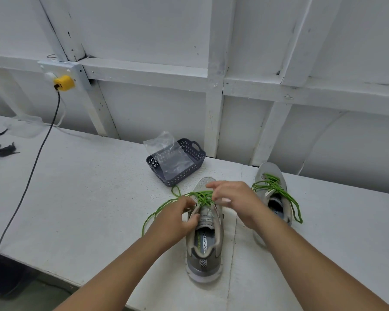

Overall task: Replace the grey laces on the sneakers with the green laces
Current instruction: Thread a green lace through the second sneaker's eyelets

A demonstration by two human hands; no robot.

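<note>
Hands over near sneaker [204,245]; left hand [176,217] and right hand [235,199] fingers pinching green lace [202,197].

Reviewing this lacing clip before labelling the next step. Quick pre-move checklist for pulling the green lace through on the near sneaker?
1. Near sneaker upright on the table: ok.
2. Left hand holds the shoe's eyelet edge: ok.
3. Right hand pinches the green lace: ok.
4. Loose lace end trails free on the table, no visible snag: ok.
5. Lace through every eyelet: cannot tell, hands cover them.
6. Far sneaker already carries green lace, apart from the working shoe: ok.
</note>
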